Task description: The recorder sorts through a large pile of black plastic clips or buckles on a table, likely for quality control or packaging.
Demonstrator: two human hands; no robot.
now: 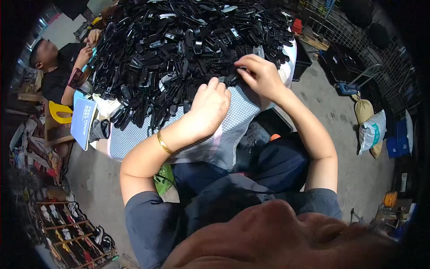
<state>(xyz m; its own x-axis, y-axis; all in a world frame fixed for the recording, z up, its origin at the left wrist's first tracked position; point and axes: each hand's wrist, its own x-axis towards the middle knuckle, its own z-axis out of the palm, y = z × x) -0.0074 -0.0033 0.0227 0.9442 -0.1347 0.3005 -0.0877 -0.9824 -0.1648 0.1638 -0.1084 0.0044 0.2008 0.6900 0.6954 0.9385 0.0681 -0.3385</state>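
Observation:
A broad heap of small, elongated black clip-like parts (pixel 179 58) covers most of a table draped with a pale patterned cloth (pixel 201 145). My left hand (pixel 210 105), below a gold bangle (pixel 165 142), is at the near edge of the heap with its fingers curled in. What lies under those fingers is hidden. To its right, my right hand (pixel 264 76) reaches over the near right part of the heap, thumb and fingers bent together in a pinch. Dark parts lie right by its fingertips, and I cannot make out which piece, if any, it holds.
Across the table's left side, another person (pixel 58 67) has both hands at the heap's edge. A blue booklet (pixel 83 121) stands at the near left corner, beside a yellow stool (pixel 60 113). White sacks (pixel 372 130) and a dark crate (pixel 342 60) are on the floor at right.

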